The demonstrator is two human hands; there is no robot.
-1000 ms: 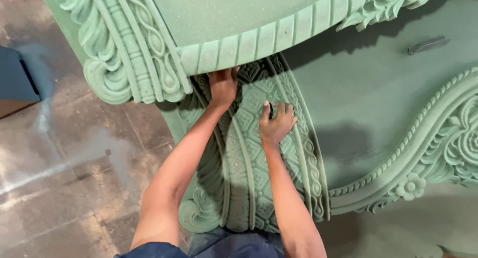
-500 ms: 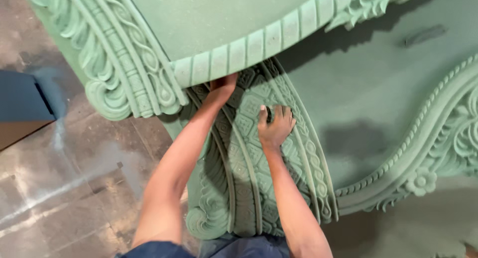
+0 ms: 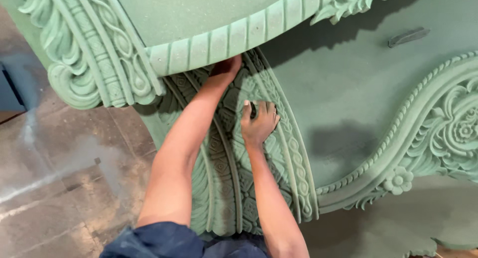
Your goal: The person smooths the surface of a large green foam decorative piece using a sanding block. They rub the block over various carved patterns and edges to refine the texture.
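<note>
— Down the middle, what's under the hands?
— On a carved green panel [image 3: 234, 188] with diamond and rope bands, the right hand [image 3: 259, 123] lies flat, fingers spread, gripping nothing.
— And the other?
— The left hand [image 3: 226, 68] reaches under the fluted curved moulding [image 3: 224, 41] lying over the panel; its fingers are hidden, so I can't tell. Concrete floor [image 3: 64, 163] lies to the left.

Head camera looks steeply down, close over the green carved panel [image 3: 234, 178]
</note>
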